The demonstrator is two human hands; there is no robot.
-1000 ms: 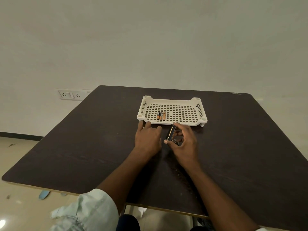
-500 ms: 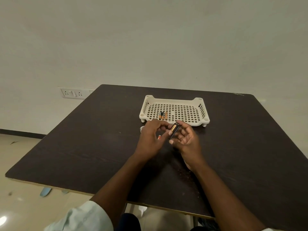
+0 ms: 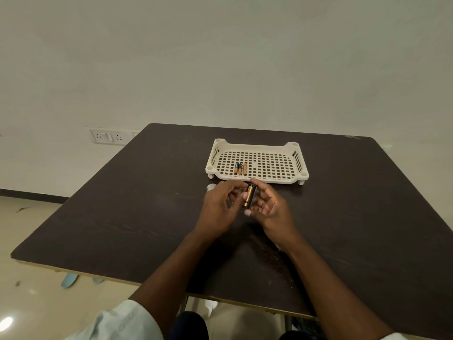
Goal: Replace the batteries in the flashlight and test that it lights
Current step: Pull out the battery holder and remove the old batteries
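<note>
**Battery holder held between both hands, spare cells waiting in the tray**

Holding the work just above the table [image 3: 122,217], the right hand [image 3: 272,212] cradles a small dark battery holder [image 3: 250,198] in curled fingers, thumb under its near end. The left hand [image 3: 218,207] meets it from the other side, fingers bent toward its top; whether they actually pinch it I cannot tell. A copper-coloured cell shows in the holder's open side.

I judge the holder light, rigid and smooth, with loose cells likely to slip out if it tips. Best taken by its long sides, leaving the open face and ends free.

Just beyond the left hand, a small white object [image 3: 210,187] lies on the table, too hidden to name. Farther off stands the tray [image 3: 257,146], with three batteries [image 3: 241,168] side by side at its left.
</note>
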